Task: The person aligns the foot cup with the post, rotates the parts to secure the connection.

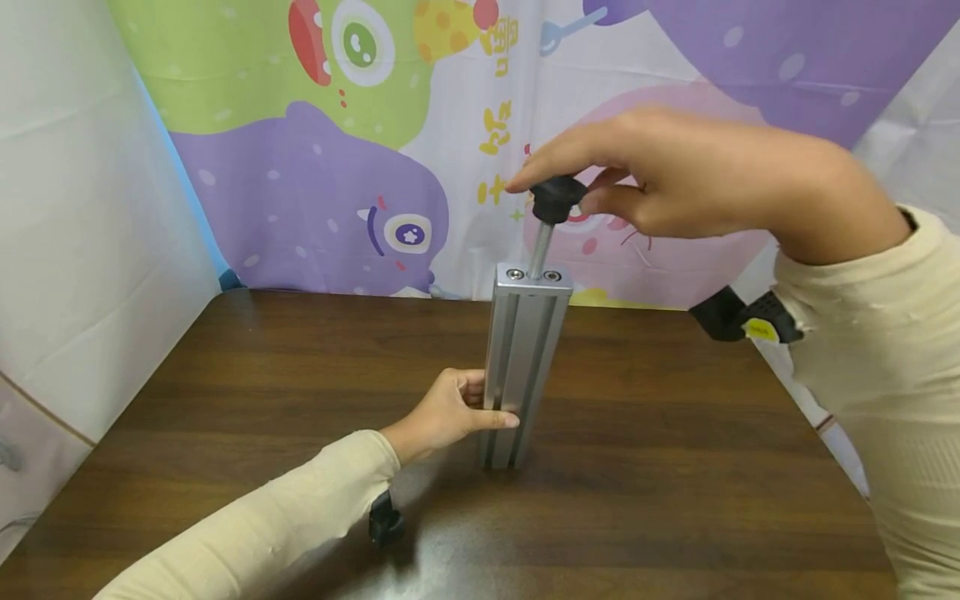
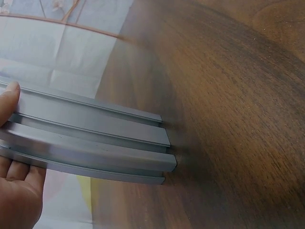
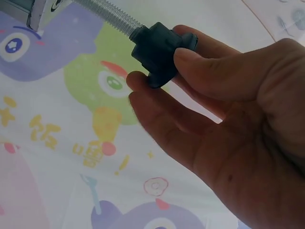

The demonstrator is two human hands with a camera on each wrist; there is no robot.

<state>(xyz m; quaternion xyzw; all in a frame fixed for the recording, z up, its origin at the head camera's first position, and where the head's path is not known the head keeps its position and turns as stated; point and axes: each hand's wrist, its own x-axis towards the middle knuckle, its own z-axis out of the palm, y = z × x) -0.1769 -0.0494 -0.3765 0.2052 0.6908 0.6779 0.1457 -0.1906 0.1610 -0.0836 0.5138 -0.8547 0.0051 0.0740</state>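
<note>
A silver aluminium profile with long grooves stands upright on the brown table, leaning slightly. My left hand grips its lower part, thumb across the front face and fingers behind. The left wrist view shows the profile's grooved lower end at the tabletop. From the top plate rises a threaded rod with a black lobed knob on its end. The right hand holds that knob between thumb and fingers. In the right wrist view the thumb presses on the knob and fingertips lie around its lobes.
The wooden table reaches back to a cartoon-printed curtain. White cloth hangs along the left side. Black wrist mounts show at both sleeves. Two screws flank the rod on the top plate.
</note>
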